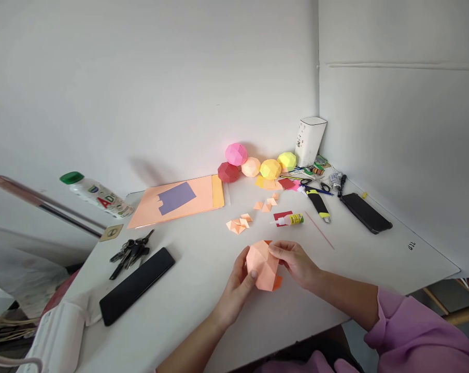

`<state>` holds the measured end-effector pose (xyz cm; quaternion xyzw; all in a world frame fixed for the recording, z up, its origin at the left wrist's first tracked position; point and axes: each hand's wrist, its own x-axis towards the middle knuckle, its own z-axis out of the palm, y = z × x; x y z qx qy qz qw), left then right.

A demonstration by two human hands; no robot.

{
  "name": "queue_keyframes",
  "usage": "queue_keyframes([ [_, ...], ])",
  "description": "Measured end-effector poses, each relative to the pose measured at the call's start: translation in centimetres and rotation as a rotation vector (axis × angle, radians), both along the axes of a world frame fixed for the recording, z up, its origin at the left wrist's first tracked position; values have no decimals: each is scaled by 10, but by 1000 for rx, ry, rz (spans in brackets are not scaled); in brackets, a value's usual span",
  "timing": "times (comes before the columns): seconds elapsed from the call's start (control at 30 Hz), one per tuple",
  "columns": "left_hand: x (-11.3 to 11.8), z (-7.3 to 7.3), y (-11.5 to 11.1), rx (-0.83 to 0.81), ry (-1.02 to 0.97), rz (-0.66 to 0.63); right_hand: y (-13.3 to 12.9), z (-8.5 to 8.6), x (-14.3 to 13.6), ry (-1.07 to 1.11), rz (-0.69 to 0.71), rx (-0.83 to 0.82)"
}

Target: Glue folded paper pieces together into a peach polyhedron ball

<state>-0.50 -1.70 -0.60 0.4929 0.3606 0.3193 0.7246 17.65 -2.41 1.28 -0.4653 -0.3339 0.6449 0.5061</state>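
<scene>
A partly formed, faceted paper ball (263,264) in light peach is held above the front of the table, with darker orange flaps showing at its right side. My left hand (240,280) grips its left edge, thumb on the front face and fingers behind. At the upper right edge, my right hand (292,259) pinches the paper between thumb and fingers. Beyond my hands lie folded peach paper pieces (239,224) and a second small group of folded pieces (267,203). A small glue bottle (292,219) rests on a dark red paper piece (280,217).
Finished paper balls (251,167) line the wall. Peach sheets (148,207) lie at back left, near a white bottle (98,196). Keys (130,253) and a black phone (138,286) sit left. To the right are a utility knife (318,204), scissors (315,184) and a black case (366,212).
</scene>
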Motion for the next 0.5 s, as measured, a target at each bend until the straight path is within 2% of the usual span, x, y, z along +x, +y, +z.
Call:
queue_keyframes([
  [0.17,3,-3,-5,82,-93,-89,2,-2,3,-12,-54,4],
  [0.33,5,-7,-6,135,-23,-27,2,0,1,-23,-27,-1],
  [0.5,9,-5,-1,139,-35,13,1,-2,0,-111,20,116],
])
